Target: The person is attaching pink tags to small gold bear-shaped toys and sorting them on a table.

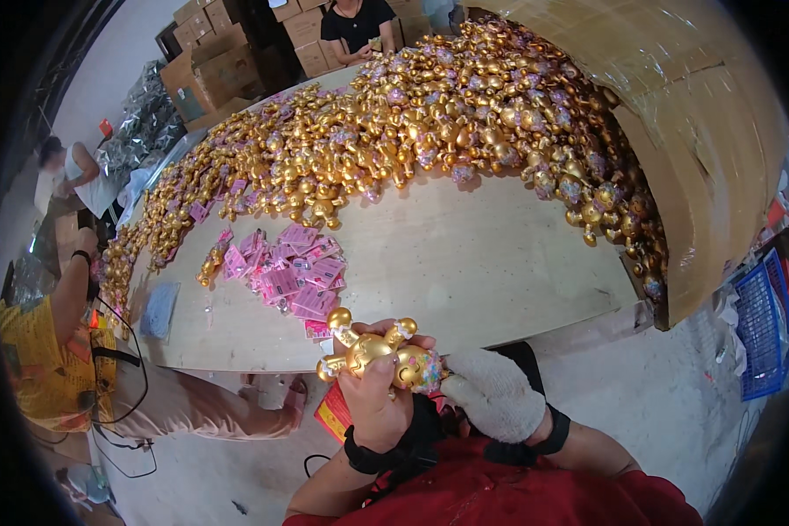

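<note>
My bare left hand [381, 405] is wrapped round a shiny gold toy figure [368, 352] with rounded limbs, a smiling face and a colourful speckled patch on its head. The figure lies sideways, with its head toward my right hand [497, 399]. That hand wears a white knitted glove and is closed at the head's end, where its fingertips are hard to see; what they pinch, if anything, is hidden. Just beyond the figure, a heap of pink printed cards [280, 280] lies on the pale table [465, 254].
A large pile of similar gold figures [342, 149] covers the table's far half. Cardboard [693, 167] walls the right side. A clear plastic packet [159, 309] lies at the left. Co-workers sit across and to the left. A blue basket [760, 329] stands far right.
</note>
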A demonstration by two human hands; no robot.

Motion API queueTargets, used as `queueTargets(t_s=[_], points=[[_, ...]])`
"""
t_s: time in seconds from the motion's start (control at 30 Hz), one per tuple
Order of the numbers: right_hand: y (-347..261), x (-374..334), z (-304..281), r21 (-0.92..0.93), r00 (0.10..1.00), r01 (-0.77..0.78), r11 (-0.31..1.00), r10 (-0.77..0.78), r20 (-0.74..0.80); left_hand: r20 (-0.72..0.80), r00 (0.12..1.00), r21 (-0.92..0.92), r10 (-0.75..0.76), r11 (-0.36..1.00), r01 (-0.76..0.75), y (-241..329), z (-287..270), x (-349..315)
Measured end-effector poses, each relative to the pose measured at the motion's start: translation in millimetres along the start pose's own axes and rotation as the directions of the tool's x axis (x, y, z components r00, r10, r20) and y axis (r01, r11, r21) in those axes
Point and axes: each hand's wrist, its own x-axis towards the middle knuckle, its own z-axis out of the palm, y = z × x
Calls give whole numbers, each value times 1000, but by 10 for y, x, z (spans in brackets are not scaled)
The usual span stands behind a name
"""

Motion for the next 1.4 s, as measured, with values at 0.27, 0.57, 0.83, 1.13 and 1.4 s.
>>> queueTargets(t_s=[0.27, 0.57, 0.83, 1.13, 1.4], points=[[91, -61, 52, 124, 999, -26, 992, 31, -34, 64, 997, 163, 46, 985, -56, -18, 58, -28], [44, -57, 3, 490, 946, -323, 810, 283, 156, 105, 994, 218, 43, 974, -65, -52, -9, -73], [110, -57, 13, 693, 892, -442, 570, 361, 273, 64, 996, 272, -60, 961, 40, -31, 63, 31], [91, 9, 18, 170, 993, 54, 984, -34, -115, -30, 998, 175, 55, 983, -49, 8, 132, 42], [130, -65, 54, 349, 997, 5, 937, 24, -80, 102, 984, 188, 145, 969, -163, -24, 147, -56]])
